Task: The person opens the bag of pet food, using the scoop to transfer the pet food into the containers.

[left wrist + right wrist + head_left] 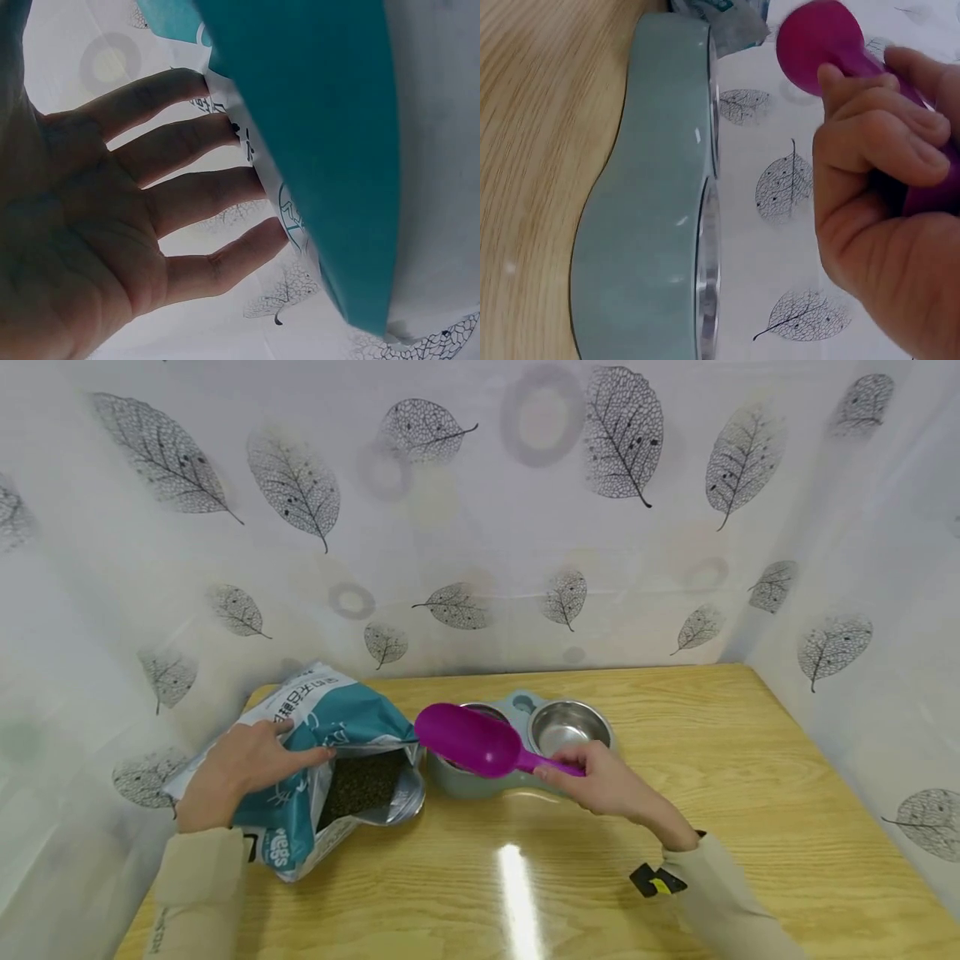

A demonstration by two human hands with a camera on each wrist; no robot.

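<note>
My right hand grips the handle of a purple scoop, its fingers curled round it in the right wrist view. The scoop's wide end is above the left steel bowl of a pale green double pet bowl and overlaps it in the head view. At the left, a teal and white food bag lies with its mouth facing right, dark brown kibble showing inside. On the bag rests my left hand; the left wrist view shows its fingers nearly straight, tips against the bag.
The right steel bowl stands beside the left one, partly behind my right hand. All of this is on a wood-grain table. A white leaf-patterned curtain surrounds the table at the back and sides.
</note>
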